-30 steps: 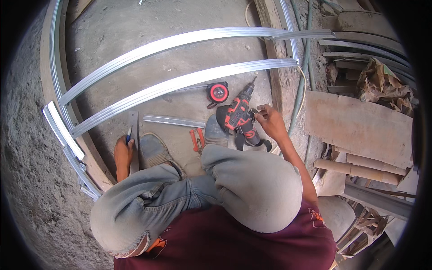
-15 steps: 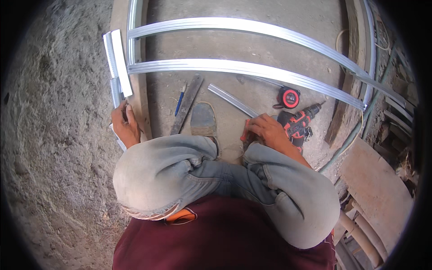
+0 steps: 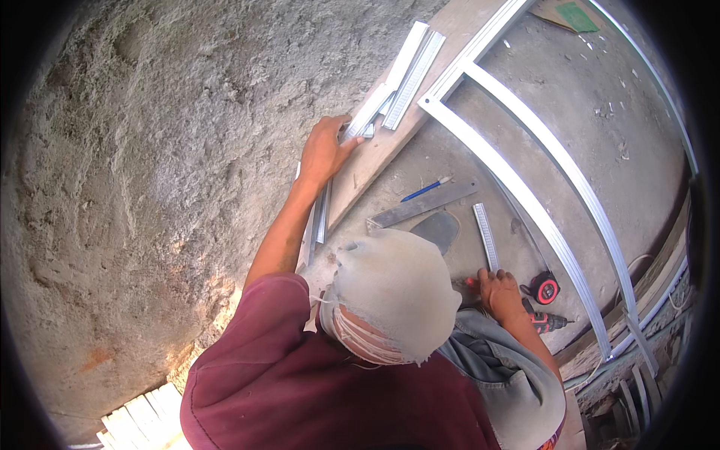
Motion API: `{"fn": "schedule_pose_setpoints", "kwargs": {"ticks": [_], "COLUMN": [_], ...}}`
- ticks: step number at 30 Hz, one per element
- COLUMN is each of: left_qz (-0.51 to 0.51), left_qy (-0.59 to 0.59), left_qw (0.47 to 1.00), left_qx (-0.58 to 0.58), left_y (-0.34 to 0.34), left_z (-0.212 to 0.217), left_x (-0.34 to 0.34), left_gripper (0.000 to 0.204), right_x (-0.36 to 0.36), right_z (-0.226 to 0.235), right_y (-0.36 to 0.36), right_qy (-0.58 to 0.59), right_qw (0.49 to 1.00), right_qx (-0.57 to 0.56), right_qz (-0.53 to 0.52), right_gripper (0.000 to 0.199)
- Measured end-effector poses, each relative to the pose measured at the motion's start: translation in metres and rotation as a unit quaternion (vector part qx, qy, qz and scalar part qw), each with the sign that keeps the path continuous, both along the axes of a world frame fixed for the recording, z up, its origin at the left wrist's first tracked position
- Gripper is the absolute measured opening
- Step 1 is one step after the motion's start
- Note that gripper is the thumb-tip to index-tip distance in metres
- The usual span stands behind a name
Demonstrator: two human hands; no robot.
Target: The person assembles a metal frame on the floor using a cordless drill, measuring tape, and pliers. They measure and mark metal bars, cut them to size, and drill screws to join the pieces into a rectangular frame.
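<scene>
the left hand (image 3: 328, 150) reaches out to the short metal strips (image 3: 401, 75) on the wooden plank (image 3: 375, 161). its fingers lie flat on the near end of one strip, not closed around it. the right hand (image 3: 499, 294) rests low on the floor, just beside the red tape measure (image 3: 545, 288) and the drill (image 3: 546, 322); i cannot tell if it holds anything. to pick a strip well, curl the fingers under its edge and lift slowly, as thin metal is likely sharp.
</scene>
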State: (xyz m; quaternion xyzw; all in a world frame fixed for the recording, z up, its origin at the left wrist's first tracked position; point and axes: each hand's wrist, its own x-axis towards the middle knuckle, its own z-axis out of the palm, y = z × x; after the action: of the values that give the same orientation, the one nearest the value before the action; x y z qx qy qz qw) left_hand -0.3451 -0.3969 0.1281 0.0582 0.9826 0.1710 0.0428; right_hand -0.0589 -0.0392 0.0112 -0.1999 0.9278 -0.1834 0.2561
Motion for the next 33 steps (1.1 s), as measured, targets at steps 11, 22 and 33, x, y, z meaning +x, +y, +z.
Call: {"fn": "schedule_pose_setpoints", "kwargs": {"ticks": [11, 22, 33], "left_qz": [-0.021, -0.216, -0.194], "left_qy": [-0.099, -0.394, -0.336], "left_qw": [0.904, 0.619, 0.614], "left_qx": [0.416, 0.644, 0.687], "left_y": [0.066, 0.291, 0.293], "left_z": [0.003, 0.018, 0.009], "left_x": [0.010, 0.045, 0.036], "left_gripper": [0.054, 0.084, 0.070], "right_x": [-0.022, -0.122, -0.099], "right_z": [0.129, 0.146, 0.146], "right_y": [0.059, 0.043, 0.064], "right_qy": [-0.101, 0.042, -0.022], "right_qw": [0.682, 0.495, 0.776], "right_qx": [-0.456, -0.659, -0.323], "right_qz": [-0.564, -0.565, -0.541], "right_gripper": [0.032, 0.047, 0.064]}}
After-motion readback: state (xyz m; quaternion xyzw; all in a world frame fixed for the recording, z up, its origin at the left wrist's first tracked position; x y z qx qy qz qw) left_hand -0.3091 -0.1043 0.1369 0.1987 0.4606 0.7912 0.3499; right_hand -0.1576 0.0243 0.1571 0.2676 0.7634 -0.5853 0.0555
